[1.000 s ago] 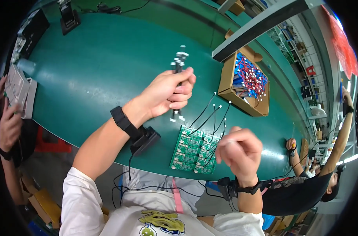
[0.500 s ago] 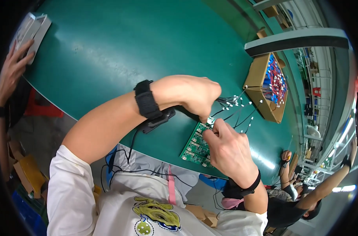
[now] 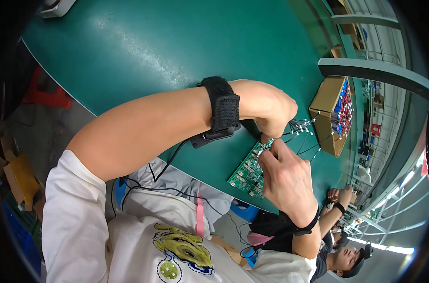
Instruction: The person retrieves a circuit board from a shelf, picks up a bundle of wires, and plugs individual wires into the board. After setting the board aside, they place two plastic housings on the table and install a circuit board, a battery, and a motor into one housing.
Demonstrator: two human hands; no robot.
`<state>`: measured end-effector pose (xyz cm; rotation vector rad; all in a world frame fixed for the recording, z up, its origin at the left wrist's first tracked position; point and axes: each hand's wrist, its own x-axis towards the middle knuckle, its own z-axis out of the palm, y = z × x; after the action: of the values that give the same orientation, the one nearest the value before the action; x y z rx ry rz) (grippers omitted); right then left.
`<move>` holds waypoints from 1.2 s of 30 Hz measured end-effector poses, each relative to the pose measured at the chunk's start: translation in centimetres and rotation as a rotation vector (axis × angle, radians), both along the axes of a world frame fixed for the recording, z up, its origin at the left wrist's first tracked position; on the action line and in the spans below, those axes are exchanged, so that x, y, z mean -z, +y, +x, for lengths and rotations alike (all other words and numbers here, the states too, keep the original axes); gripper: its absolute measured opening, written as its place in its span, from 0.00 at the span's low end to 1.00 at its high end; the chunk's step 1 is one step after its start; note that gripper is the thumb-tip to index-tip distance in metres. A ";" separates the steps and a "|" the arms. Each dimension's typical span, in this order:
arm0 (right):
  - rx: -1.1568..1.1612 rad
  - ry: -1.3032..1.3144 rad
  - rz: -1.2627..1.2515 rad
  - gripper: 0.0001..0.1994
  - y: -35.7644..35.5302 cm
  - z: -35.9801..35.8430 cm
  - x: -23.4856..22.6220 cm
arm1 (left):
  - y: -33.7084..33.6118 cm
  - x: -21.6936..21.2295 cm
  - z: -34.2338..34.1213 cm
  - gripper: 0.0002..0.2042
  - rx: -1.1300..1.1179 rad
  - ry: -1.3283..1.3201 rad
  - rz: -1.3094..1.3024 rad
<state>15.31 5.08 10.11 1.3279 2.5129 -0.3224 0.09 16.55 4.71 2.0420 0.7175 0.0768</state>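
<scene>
A green circuit board panel (image 3: 246, 175) with rows of small parts lies near the bench's front edge. My left hand (image 3: 271, 106) curls over its far end, fingers closed on a bundle of thin black cables (image 3: 300, 126) with white plugs, which fans out to the right. One left fingertip presses down at the board's far edge. Right beside it, my right hand (image 3: 290, 181) is closed in a pinch over the board, covering its right part. What those fingertips hold is hidden under the hand; a few black cables run out just beyond it.
A cardboard box (image 3: 324, 96) of red, blue and black wires with white plugs stands at the right, near a grey frame bar (image 3: 375, 70). A black device (image 3: 215, 136) with a cord is under my left wrist strap. A co-worker (image 3: 339, 259) is at the lower right.
The view has shifted, so the board, box and my hands sit farther right. Both hands stay at the board's far end. The co-worker's hand at the far left has left the picture.
</scene>
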 end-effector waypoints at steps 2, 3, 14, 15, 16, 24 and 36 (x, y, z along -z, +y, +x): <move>-0.017 0.019 0.029 0.06 -0.2 -0.2 0.2 | 0.1 -0.2 -0.3 0.14 0.007 0.008 -0.013; -0.025 0.029 0.043 0.06 -0.3 -0.3 0.3 | 0.1 -0.4 -0.3 0.14 0.005 0.007 -0.018; 0.020 0.050 0.070 0.06 -0.7 0.2 0.6 | 0.2 -0.9 -0.2 0.23 0.025 0.120 -0.063; 0.038 0.069 0.074 0.06 -0.7 0.3 0.7 | 0.2 -0.9 -0.2 0.23 0.024 0.120 -0.068; 0.035 0.068 0.069 0.06 -0.7 0.3 0.7 | 0.2 -0.9 -0.3 0.23 0.028 0.131 -0.074; 0.084 0.125 0.083 0.07 -1.2 -0.1 0.4 | 0.6 -0.8 0.1 0.23 0.092 0.169 -0.054; 0.035 0.106 0.061 0.08 -0.7 -0.3 0.8 | 1.1 0.6 1.2 0.22 0.140 0.207 0.010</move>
<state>14.99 4.39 9.29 1.4142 2.6086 -0.3338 1.25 17.60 4.16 2.1235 0.6981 -0.2149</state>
